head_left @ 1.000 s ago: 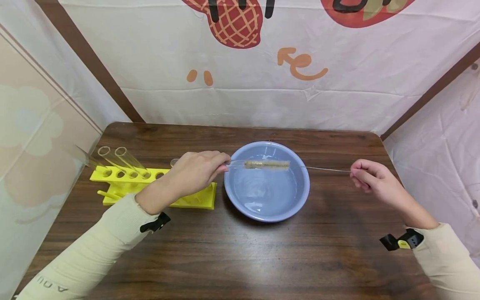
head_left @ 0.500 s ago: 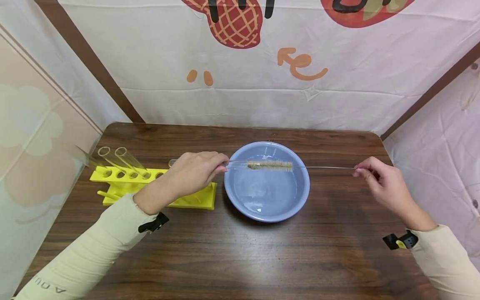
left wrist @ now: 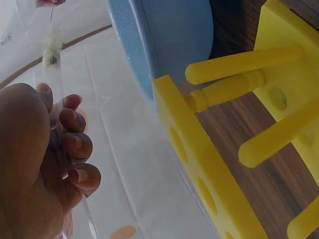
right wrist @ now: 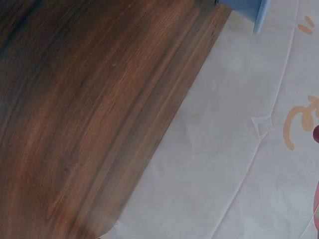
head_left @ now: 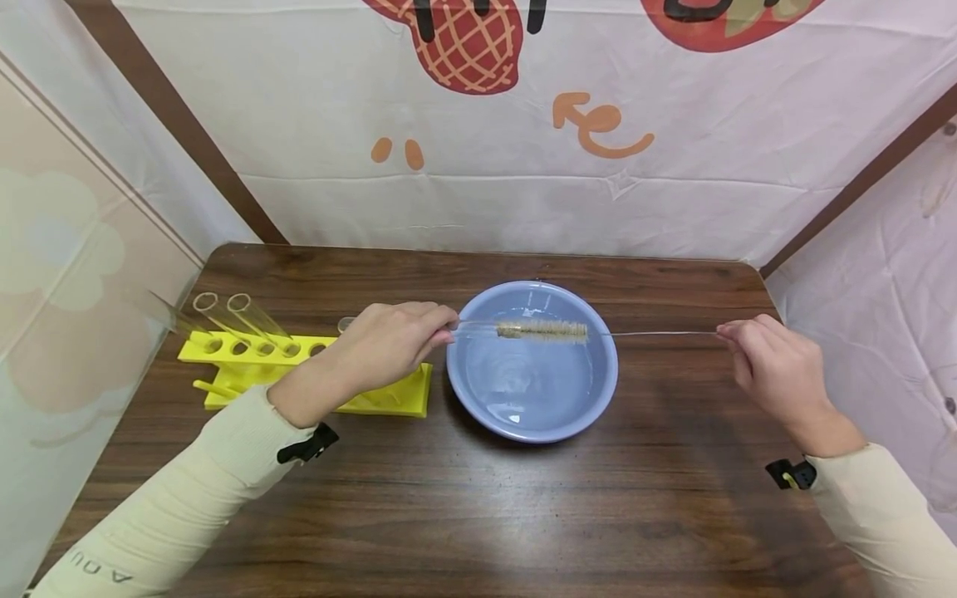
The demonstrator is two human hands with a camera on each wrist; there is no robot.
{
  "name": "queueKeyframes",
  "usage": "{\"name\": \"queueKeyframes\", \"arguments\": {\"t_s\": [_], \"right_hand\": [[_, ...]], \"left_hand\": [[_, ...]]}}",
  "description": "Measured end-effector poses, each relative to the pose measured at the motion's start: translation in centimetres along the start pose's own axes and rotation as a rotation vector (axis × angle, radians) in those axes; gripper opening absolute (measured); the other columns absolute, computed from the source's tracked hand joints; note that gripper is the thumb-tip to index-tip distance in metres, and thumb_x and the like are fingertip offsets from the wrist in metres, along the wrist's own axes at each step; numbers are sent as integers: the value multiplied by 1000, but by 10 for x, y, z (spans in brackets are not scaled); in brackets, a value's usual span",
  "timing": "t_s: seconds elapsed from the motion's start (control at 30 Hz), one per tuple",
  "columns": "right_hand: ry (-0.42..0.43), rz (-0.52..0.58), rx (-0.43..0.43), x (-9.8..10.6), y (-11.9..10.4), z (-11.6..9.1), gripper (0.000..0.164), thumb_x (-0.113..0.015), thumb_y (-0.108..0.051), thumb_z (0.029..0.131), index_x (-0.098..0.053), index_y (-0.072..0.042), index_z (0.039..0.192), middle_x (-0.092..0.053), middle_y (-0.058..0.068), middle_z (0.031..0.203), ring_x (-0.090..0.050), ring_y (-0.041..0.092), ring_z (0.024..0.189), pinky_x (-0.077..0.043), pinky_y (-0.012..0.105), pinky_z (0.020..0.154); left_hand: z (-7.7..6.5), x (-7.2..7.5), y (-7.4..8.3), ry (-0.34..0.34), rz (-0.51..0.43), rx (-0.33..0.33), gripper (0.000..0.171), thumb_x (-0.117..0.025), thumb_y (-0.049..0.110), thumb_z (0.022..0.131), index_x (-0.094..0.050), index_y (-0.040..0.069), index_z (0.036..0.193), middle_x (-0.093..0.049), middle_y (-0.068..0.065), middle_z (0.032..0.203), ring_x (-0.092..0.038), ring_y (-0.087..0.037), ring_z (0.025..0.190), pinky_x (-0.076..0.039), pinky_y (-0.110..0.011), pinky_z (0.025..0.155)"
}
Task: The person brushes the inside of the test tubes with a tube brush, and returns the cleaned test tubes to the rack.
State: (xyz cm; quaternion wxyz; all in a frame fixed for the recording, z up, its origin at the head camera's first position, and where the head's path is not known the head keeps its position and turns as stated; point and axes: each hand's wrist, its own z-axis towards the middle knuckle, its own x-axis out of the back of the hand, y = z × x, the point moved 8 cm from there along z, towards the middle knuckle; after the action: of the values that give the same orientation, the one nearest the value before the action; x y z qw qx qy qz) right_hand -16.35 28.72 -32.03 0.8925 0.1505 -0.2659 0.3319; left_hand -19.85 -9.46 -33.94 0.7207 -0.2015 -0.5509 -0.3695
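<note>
My left hand (head_left: 392, 345) grips a clear glass test tube (head_left: 477, 329), held nearly level with its mouth toward the right. A test tube brush (head_left: 549, 331) lies in line with it above the basin. Its bristles are squeezed narrow at the tube's end and fluff out wider to the right. My right hand (head_left: 781, 365) pinches the far end of the brush's thin wire handle (head_left: 658, 334). In the left wrist view, fingers (left wrist: 77, 144) curl around the tube (left wrist: 59, 127), and the pale bristles (left wrist: 54, 42) show at its far end. The right wrist view does not show the right hand.
A blue basin (head_left: 532, 435) with water stands below the brush. Left of it is a yellow test tube rack (head_left: 389, 405) with several tilted glass tubes (head_left: 254, 316), partly behind my left forearm. White printed cloth (head_left: 486, 216) hangs behind the wooden table (head_left: 478, 515).
My right hand has moved a little to the right and turned over, drawing the brush slightly right. My left hand and the tube have stayed nearly in place.
</note>
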Motion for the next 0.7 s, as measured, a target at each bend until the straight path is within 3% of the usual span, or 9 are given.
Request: {"name": "queueKeyframes", "arguments": {"t_s": [0.2, 0.7], "right_hand": [[102, -8, 8, 6, -6, 8, 34, -53, -14, 106, -65, 4, 80, -69, 14, 72, -58, 30, 50, -38, 46, 40], [38, 75, 63, -15, -26, 21, 27, -55, -11, 104, -66, 4, 84, -66, 15, 71, -53, 26, 48, -35, 40, 38]], "left_hand": [[3, -1, 1, -18, -18, 9, 21, -63, 25, 102, -65, 9, 116, -71, -1, 99, -69, -18, 85, -55, -38, 61], [14, -4, 11, -41, -35, 5, 22, -61, 27, 103, -65, 9, 116, -71, -1, 99, -66, -16, 80, -51, -33, 57]]}}
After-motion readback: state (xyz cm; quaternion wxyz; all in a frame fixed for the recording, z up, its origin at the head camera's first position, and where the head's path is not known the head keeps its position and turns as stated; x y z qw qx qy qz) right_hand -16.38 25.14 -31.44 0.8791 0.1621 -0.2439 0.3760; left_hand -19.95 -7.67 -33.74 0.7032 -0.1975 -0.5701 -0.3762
